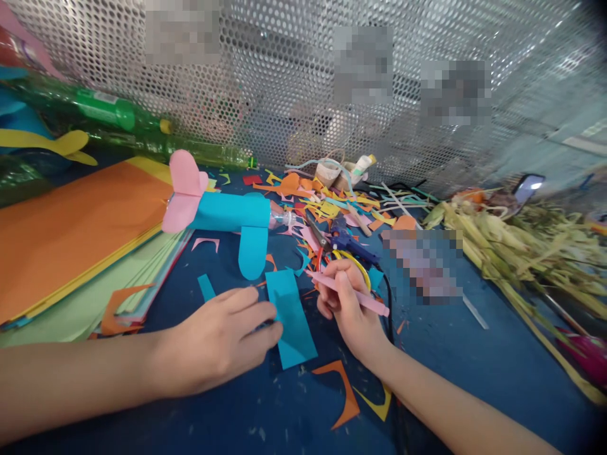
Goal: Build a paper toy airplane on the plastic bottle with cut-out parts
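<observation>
My right hand point(348, 303) is closed around a pink pen point(355, 294), its narrow end pointing to the left. A blue paper rectangle point(291, 322) lies on the dark blue table between my hands. At its left edge is my left hand point(227, 338), fingers loosely bent and apart, gripping nothing; whether the fingertips touch the paper I cannot tell. Beyond them a plastic bottle wrapped in blue paper point(227, 212) lies sideways, with pink paper fins point(183, 193) at its left end and a rounded blue paper wing point(253, 253).
Coloured paper sheets point(90, 240) are stacked at left, with green bottles point(203, 151) behind. Scissors point(318, 235) and a blue glue gun point(353, 243) lie among paper scraps point(327, 205) beyond my right hand. Corn husks point(502, 253) spread at right. A perforated metal panel point(275, 76) rises behind.
</observation>
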Demonstrator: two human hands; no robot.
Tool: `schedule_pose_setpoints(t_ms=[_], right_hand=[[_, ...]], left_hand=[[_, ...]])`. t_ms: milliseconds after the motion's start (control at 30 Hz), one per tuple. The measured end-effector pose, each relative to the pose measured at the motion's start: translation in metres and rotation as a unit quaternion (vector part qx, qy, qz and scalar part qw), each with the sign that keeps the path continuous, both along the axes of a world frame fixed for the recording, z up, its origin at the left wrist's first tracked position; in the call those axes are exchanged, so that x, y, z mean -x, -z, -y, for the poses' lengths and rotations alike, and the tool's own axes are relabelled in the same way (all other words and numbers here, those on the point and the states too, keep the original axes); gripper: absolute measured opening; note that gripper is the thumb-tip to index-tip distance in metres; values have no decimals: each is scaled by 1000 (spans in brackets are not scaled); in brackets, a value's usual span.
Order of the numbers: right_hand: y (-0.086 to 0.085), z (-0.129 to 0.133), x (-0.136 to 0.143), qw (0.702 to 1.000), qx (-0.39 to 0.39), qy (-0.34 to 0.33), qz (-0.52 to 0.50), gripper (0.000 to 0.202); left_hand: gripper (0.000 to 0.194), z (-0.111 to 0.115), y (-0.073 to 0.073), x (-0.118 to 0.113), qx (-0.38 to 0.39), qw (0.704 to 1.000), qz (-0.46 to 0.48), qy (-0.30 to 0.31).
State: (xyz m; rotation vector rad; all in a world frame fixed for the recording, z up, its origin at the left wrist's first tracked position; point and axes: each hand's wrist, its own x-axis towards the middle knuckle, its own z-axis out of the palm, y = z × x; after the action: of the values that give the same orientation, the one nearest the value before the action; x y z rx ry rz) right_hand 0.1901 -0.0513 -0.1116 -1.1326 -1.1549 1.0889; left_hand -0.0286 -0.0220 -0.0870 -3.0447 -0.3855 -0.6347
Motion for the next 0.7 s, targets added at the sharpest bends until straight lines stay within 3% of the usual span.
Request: schedule_pose_setpoints(t_ms=[100,233,433,500,567,700], right_hand=[[-2,1,0,1000,-5,-6,7,17],[-4,2,2,999,-3,-14,46,11],[-5,3,4,1000,7,8,8,19],[-7,3,4,1000,13,-2,28,20],[-10,5,4,997,8,-24,69,16],[-16,9,1,986,-34,-58,153,6]], left_hand=[[21,-7,6,-2,16,1000,-4,-13],[22,-10,10,-5,5,1000,-2,19],[21,-3,-3,3,27,995,95,33],[18,-1,-9,5,88,984,156,12],[12,1,-12,3,205,957,203,-33],[14,-2,-8,-3,453,866,203,-69]])
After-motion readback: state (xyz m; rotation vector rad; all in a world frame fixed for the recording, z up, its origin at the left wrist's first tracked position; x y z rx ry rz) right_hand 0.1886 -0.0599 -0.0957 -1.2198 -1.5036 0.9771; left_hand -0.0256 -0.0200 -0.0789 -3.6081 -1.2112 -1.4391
